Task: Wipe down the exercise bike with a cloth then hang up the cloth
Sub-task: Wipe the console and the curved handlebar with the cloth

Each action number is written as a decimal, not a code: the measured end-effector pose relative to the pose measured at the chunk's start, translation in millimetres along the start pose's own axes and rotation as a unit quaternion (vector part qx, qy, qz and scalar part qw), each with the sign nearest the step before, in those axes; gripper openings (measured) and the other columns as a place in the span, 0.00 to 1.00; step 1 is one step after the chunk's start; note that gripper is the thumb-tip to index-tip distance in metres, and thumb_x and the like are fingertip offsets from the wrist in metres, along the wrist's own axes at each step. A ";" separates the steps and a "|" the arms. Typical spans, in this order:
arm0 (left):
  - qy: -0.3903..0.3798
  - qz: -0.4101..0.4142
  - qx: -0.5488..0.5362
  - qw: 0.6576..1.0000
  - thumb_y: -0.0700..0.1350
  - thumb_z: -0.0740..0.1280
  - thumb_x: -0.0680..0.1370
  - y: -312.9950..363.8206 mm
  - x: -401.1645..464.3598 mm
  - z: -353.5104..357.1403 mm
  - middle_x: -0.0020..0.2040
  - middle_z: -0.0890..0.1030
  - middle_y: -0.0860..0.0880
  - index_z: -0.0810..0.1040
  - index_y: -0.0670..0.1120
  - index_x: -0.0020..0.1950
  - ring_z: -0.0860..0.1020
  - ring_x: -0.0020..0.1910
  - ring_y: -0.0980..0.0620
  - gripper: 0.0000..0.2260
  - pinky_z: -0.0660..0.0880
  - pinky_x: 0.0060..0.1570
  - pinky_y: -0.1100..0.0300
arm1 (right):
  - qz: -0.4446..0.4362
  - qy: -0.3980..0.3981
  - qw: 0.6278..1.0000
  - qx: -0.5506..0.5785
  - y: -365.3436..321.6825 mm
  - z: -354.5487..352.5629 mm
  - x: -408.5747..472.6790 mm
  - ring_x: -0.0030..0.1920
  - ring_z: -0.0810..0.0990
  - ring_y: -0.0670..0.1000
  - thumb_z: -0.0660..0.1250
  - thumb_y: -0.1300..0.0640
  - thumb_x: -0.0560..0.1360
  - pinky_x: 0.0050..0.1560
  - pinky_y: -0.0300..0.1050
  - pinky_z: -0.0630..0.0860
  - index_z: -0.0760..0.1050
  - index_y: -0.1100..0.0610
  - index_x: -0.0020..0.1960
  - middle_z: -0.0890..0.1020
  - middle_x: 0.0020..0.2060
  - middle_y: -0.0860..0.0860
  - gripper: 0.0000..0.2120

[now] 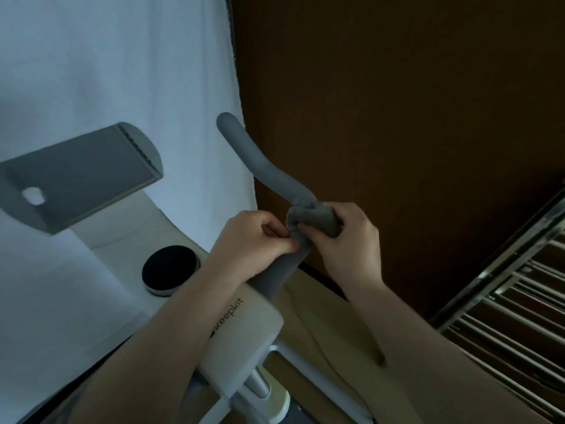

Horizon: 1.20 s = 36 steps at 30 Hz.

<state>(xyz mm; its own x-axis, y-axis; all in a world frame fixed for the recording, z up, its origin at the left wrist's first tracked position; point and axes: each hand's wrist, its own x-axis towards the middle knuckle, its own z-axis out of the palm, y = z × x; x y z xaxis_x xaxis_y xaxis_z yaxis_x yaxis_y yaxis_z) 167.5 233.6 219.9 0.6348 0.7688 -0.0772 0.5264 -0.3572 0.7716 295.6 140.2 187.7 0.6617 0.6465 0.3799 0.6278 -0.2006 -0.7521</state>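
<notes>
We hold the grey cloth (308, 220) wrapped round the bike's handlebar (260, 166). Our right hand (348, 237) grips it from the right, and our left hand (260, 237) pinches it. The bar runs up and away.

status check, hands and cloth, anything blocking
Left hand pinching cloth, right hand gripping it. Cloth wrapped round the grey handlebar. Nothing in the way.

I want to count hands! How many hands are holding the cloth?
2. The left hand pinches the grey cloth wrapped on the handlebar; the right hand grips its other side.
</notes>
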 end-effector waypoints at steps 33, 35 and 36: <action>0.000 0.019 0.008 1.000 0.49 0.73 0.70 2.6 -4.3 0.7 0.41 0.81 0.56 0.81 0.53 0.44 0.79 0.41 0.60 0.05 0.75 0.41 0.65 | 0.140 0.113 0.968 0.175 8.3 30.8 -17.4 0.50 0.82 0.46 0.74 0.48 0.70 0.50 0.52 0.81 0.79 0.52 0.58 0.82 0.49 0.46 0.18; 0.000 0.024 0.019 1.000 0.49 0.73 0.71 2.4 -5.1 1.5 0.42 0.81 0.57 0.80 0.53 0.45 0.78 0.40 0.61 0.05 0.73 0.38 0.67 | 0.125 0.097 0.978 0.139 6.5 29.3 13.7 0.50 0.81 0.45 0.74 0.48 0.70 0.50 0.50 0.81 0.79 0.53 0.57 0.82 0.49 0.46 0.18; 0.004 0.027 0.022 0.999 0.50 0.72 0.71 1.6 -5.7 2.1 0.43 0.81 0.57 0.80 0.54 0.45 0.78 0.39 0.62 0.05 0.72 0.38 0.68 | 0.105 0.084 0.984 0.118 5.6 27.0 23.3 0.50 0.81 0.44 0.74 0.48 0.70 0.50 0.49 0.81 0.79 0.53 0.57 0.82 0.49 0.45 0.17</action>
<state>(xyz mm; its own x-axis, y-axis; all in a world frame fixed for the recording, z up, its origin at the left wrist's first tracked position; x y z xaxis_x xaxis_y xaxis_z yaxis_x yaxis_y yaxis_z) 165.9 227.5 220.3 0.6590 0.7515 -0.0312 0.5163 -0.4218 0.7454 303.4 174.1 177.8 0.8377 0.4738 0.2717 0.3704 -0.1272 -0.9201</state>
